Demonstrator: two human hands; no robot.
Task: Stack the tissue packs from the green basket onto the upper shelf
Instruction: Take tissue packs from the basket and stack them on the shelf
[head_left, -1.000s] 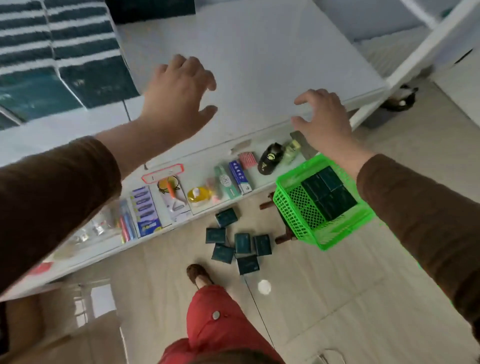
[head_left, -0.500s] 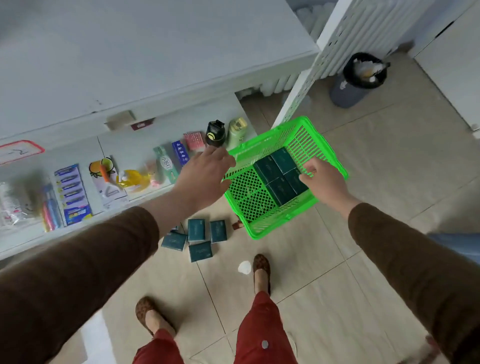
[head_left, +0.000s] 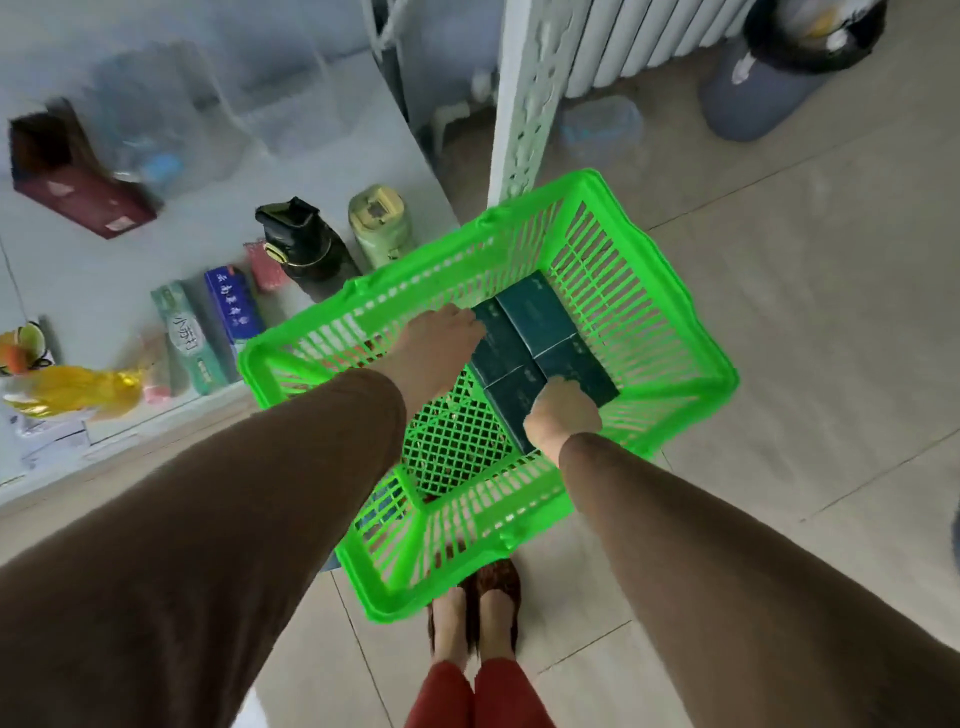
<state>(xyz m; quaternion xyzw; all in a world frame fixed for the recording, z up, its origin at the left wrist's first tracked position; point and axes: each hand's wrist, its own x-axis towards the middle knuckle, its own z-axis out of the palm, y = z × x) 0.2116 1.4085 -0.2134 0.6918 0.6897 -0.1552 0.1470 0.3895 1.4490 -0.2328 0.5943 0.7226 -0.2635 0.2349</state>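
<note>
The green basket (head_left: 670, 332) stands on the floor in front of me, in the middle of the view. Several dark green tissue packs (head_left: 540, 317) lie side by side on its mesh bottom. Both my hands are down inside the basket. My left hand (head_left: 441, 345) touches the left edge of the packs, its fingers curled against them. My right hand (head_left: 563, 415) presses on the near edge of the packs. Whether either hand has a firm grip is unclear. The upper shelf is out of view.
A low white shelf (head_left: 130, 260) at left carries a black bottle (head_left: 306, 249), a pale green bottle (head_left: 379, 226), toothpaste boxes (head_left: 208, 332) and a dark red box (head_left: 78, 192). A white shelf post (head_left: 524, 98) rises behind the basket. A grey bin (head_left: 769, 78) stands far right.
My view has dropped from the shelf top to the basket. Both hands came down from the shelf into the basket and now rest on the tissue packs.
</note>
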